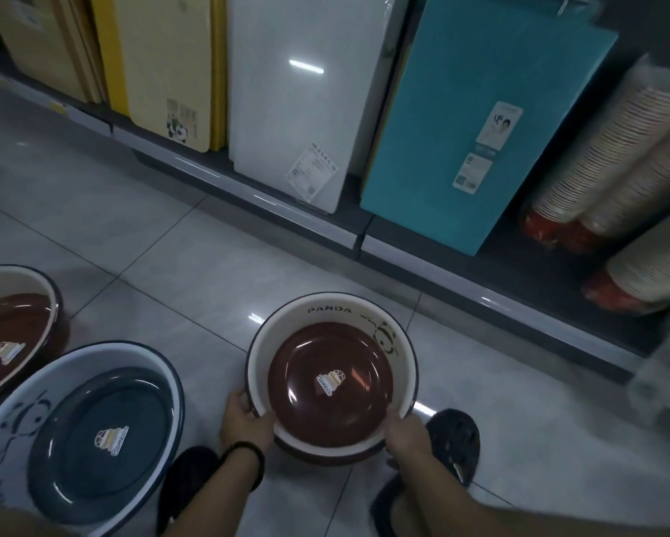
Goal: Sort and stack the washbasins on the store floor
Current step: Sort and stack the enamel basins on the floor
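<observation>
1. Brown basin [331, 381]: round, with a cream wall lettered PANDA beside a panda drawing, a dark rim, and a brown floor with a sticker. It is sitting upright at centre, with the left hand [244, 420] and right hand [405, 434] gripping its near rim.
2. Blue basin [93, 432]: pale wall with a panda drawing, dark-blue rim and floor, and a sticker. It is lying upright to the left, apart from the first.
3. Third basin [11, 331]: cream wall and brown floor. It is standing just behind the blue one and is partly cut off.
</observation>
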